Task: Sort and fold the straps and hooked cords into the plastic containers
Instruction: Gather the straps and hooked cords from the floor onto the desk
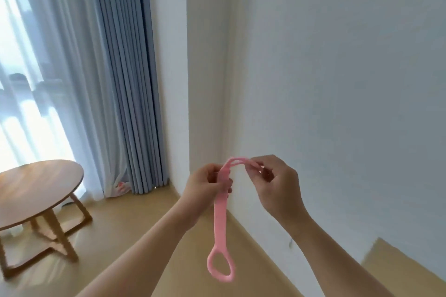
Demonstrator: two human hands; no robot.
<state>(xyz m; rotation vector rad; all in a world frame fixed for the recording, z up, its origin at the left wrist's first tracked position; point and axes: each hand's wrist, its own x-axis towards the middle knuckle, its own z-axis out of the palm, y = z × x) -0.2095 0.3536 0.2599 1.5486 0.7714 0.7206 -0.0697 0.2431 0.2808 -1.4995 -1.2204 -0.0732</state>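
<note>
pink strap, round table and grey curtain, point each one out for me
pink strap (pixel 220 219), head view, on its flat hanging middle
round table (pixel 41 190), head view, on the wooden top
grey curtain (pixel 130 94), head view, on its folds

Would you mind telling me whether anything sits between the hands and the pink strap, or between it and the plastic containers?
Nothing separates them: the left hand and right hand both already pinch the pink strap, held up in the air. No plastic container is in view, so that path cannot be judged.

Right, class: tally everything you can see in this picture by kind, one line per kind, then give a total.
Pink strap: 1
Hands: 2, left hand and right hand
Round wooden table: 1
Curtains: 2, grey curtain and sheer curtain
Plastic containers: 0 in view
Total: 6
</note>
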